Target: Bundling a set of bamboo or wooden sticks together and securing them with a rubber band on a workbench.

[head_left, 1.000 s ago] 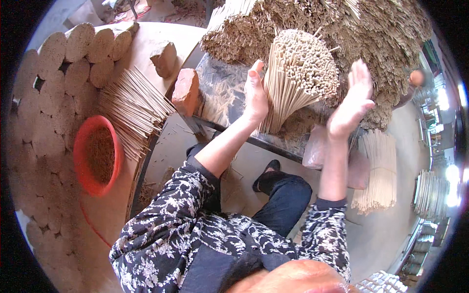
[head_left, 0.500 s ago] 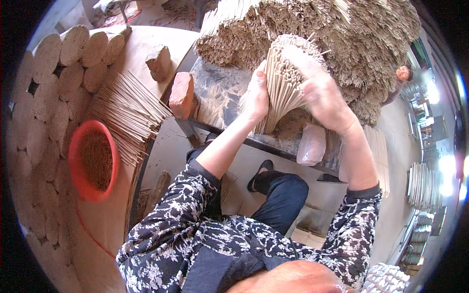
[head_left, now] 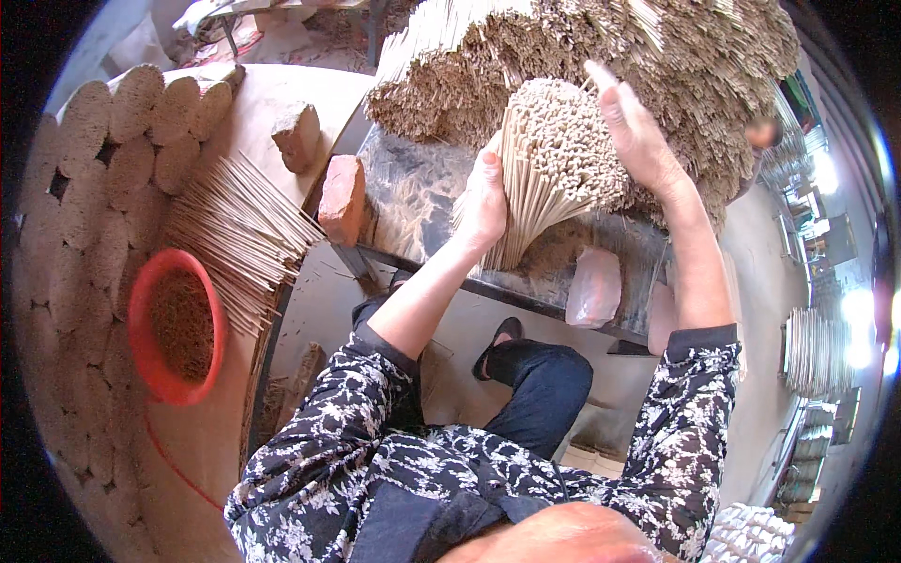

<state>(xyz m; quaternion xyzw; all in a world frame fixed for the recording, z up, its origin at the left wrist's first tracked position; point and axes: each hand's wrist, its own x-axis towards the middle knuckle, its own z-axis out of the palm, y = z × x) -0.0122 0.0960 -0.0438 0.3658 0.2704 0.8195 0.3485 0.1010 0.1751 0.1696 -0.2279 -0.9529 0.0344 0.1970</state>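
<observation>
A thick bundle of thin beige sticks [head_left: 554, 159] stands tilted on the dark worktable [head_left: 404, 178], its blunt ends fanned upward. My left hand [head_left: 484, 202] holds the bundle along its left side, thumb up; the fingers behind the sticks are hidden. To the right of the bundle's top, my right hand [head_left: 643, 145] is raised with its fingers stretched out and nothing in it. Whether it touches the sticks I cannot tell. Behind the bundle rises a big heap of similar sticks [head_left: 676, 66].
A red brick [head_left: 342, 199] sits at the table's left corner, a whitish block [head_left: 593, 286] at its front edge. On the left are a second brick [head_left: 297, 137], loose sticks [head_left: 239, 220], a red basin [head_left: 218, 328] and stacked round bundles [head_left: 84, 206]. A person [head_left: 762, 136] is far right.
My right hand has moved off the bundle's top to its right side, uncovering the stick ends. My left hand keeps its hold.
</observation>
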